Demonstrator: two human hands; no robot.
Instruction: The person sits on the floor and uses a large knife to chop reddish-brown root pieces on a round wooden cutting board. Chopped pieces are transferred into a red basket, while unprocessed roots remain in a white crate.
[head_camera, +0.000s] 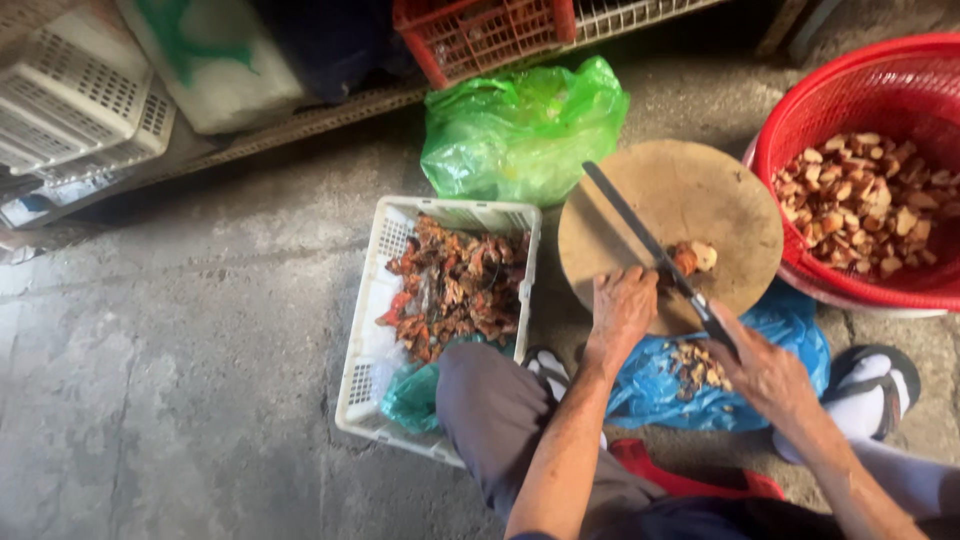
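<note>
A white slotted crate (375, 330) of reddish-brown scraps sits just left of the left hand, a teal bag tucked in its near corner. Beyond the hands, a crumpled green plastic bag (520, 125) lies on the concrete floor (180, 330). Farther off stand an orange-red crate (480, 30) and, far left, stacked white baskets (75, 95).

Soft daylight, brighter on right; dark shadow under top shelving; slight blur, wide-angle bending at edges.
</note>
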